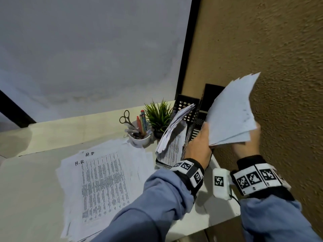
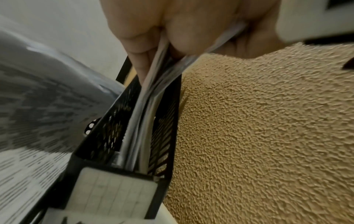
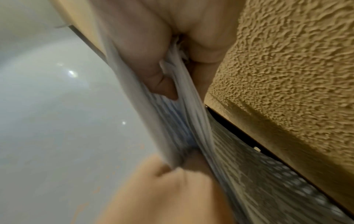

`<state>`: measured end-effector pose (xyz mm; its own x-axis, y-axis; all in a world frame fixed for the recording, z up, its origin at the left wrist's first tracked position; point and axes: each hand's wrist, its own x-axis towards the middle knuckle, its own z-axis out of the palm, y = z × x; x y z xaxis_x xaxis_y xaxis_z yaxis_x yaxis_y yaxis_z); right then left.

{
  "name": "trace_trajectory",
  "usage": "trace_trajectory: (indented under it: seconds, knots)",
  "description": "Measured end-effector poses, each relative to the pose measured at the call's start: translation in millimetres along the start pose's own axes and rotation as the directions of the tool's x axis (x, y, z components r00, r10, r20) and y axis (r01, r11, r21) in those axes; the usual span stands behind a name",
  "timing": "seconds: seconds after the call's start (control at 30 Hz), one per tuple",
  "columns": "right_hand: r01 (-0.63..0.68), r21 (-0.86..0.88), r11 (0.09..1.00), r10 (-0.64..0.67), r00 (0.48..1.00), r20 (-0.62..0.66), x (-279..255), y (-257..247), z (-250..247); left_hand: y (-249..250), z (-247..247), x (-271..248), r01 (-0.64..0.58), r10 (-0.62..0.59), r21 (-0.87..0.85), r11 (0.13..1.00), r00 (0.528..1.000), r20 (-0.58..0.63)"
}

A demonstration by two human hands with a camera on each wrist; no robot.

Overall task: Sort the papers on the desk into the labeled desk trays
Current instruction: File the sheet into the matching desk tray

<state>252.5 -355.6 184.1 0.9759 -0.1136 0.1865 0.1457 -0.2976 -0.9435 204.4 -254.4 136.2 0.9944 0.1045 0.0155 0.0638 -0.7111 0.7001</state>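
A sheaf of white papers (image 1: 232, 116) is held up on edge over the rightmost black mesh desk tray (image 1: 201, 123), beside the wall. My left hand (image 1: 199, 144) grips its lower left edge and my right hand (image 1: 248, 145) grips its lower right corner. In the left wrist view the sheets (image 2: 145, 109) reach down into the tray slot (image 2: 107, 136), which carries a white label (image 2: 114, 191). The right wrist view shows my fingers (image 3: 159, 63) pinching the fanned sheets (image 3: 184, 121). A spread of printed papers (image 1: 104, 186), marked "H.R" and "H.D", lies on the desk.
The neighbouring tray (image 1: 185, 109) holds a leaning stack of printed pages (image 1: 173, 130). A white cup (image 1: 138, 137) with scissors and pens and a small potted plant (image 1: 159, 116) stand behind the loose papers. A rough tan wall (image 1: 279, 67) bounds the right side.
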Motion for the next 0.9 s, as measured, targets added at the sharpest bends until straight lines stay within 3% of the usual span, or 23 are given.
trace_trajectory:
  seconds: [0.2, 0.37, 0.47, 0.6, 0.67, 0.73, 0.83, 0.9]
  knots:
    - [0.071, -0.216, 0.974, -0.073, 0.997, -0.001, -6.3, -5.4, -0.9, -21.9, 19.5, 22.2, 0.230, -0.237, 0.064, 0.971, 0.958, 0.164]
    - [0.038, -0.480, 0.877, 0.066, 0.978, 0.199, -16.8, 16.3, 10.0, -34.9, 21.3, 24.0, 0.230, -0.232, 0.036, 0.973, 0.949, 0.214]
    - [-0.018, -0.455, 0.890, 0.105, 0.980, 0.167, -17.0, 22.1, 12.1, -46.5, 17.2, 16.5, 0.202, -0.198, 0.005, 0.979, 0.956, 0.218]
    - [-0.103, -0.373, 0.922, 0.150, 0.984, 0.099, -15.7, 11.5, 12.5, -64.1, -5.9, -11.6, 0.167, -0.135, -0.202, 0.965, 0.977, 0.163]
    - [-0.072, -0.342, 0.937, 0.098, 0.993, 0.060, -20.1, 2.8, 13.9, -79.5, -23.0, -32.1, 0.164, -0.133, -0.315, 0.935, 0.984, 0.115]
    - [0.044, -0.326, 0.944, -0.036, 0.999, 0.030, -30.5, -5.6, 19.1, -106.6, -39.1, -56.3, 0.210, -0.192, -0.379, 0.901, 0.978, 0.086]
    - [0.273, -0.238, 0.932, -0.263, 0.962, 0.071, -56.2, -11.6, 39.8, -166.6, -54.7, -94.0, 0.393, -0.421, -0.321, 0.862, 0.907, -0.019]
    - [0.334, -0.167, 0.928, -0.302, 0.934, 0.191, -79.8, -7.5, 62.8, -210.2, -62.8, -118.8, 0.567, -0.604, -0.240, 0.788, 0.788, -0.121]
